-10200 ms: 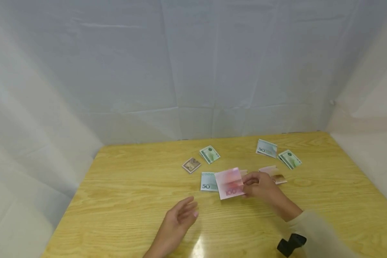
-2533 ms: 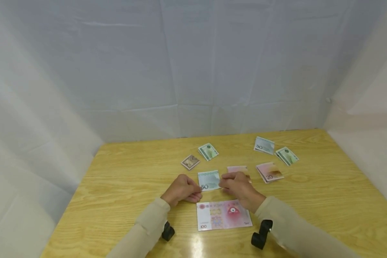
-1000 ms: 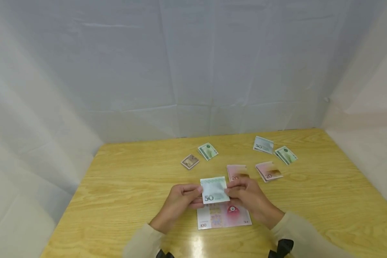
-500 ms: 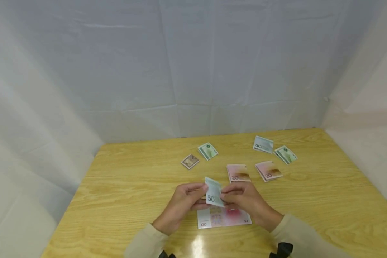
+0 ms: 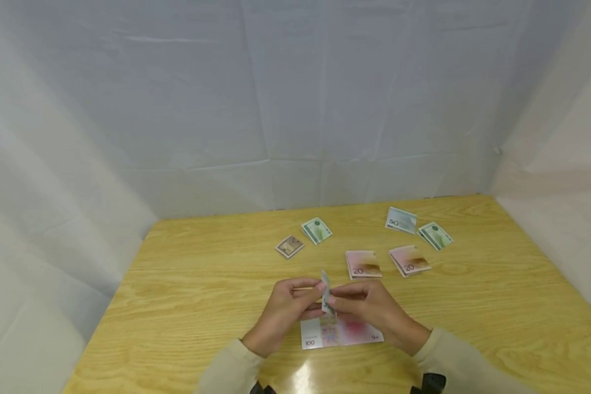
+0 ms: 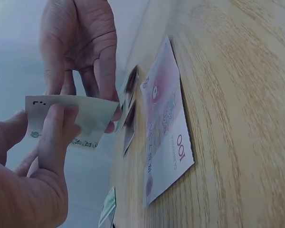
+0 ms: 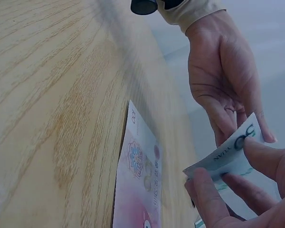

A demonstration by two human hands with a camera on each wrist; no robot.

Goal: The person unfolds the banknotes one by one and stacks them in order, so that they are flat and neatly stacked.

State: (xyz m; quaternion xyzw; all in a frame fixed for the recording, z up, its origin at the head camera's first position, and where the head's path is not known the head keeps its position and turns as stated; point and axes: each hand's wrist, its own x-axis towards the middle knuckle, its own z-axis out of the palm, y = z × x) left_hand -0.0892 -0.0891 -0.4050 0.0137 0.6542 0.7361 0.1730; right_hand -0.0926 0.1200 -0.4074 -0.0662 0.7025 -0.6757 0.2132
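Observation:
Between both hands, a folded blue-green 50 banknote is held up, turned nearly edge-on in the head view. My left hand pinches one edge with thumb and fingers. On the opposite edge, my right hand pinches it too. The right wrist view shows the word YUAN on this slightly bowed note, and the left wrist view its pale other side. Below the hands an unfolded pink 100 banknote lies flat on the table, its upper part hidden by them.
Two folded pink-brown 20 notes lie just beyond the right hand. Farther back are a folded 50 note, a green folded note, another green note and a small brown one. White curtains enclose the wooden table.
Earlier the 100 note was held folded; it then lay unfolded on the table. Both hands have lifted the 50 note from the table and turned it from face-on to edge-on, coming closer together.

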